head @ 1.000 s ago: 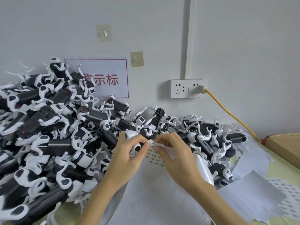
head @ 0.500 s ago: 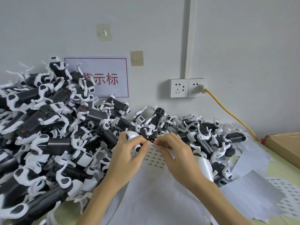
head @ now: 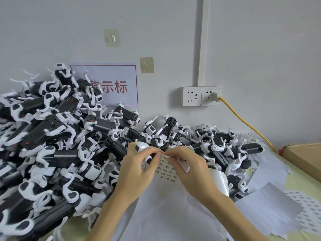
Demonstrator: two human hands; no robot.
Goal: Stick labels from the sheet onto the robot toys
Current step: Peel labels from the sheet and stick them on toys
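Note:
My left hand (head: 137, 171) grips a black-and-white robot toy (head: 141, 147) at the middle of the view, its white head poking out above my fingers. My right hand (head: 189, 168) pinches the top edge of the label sheet (head: 167, 168), a white sheet with rows of small dark labels. The fingertips of both hands meet over the toy and the sheet's edge. Whether a peeled label sits under my right fingertips I cannot tell. The sheet's lower part (head: 170, 211) hangs down between my forearms.
A big heap of black-and-white robot toys (head: 52, 145) fills the left and runs along the wall behind my hands. Loose backing papers (head: 271, 211) and another label sheet (head: 307, 213) lie at the right. A cardboard box (head: 304, 157) stands far right. A yellow cable (head: 246, 122) runs from the wall socket.
My two hands have drawn closer together; my right fingertips moved left to meet my left fingertips at the sheet's top edge over the toy.

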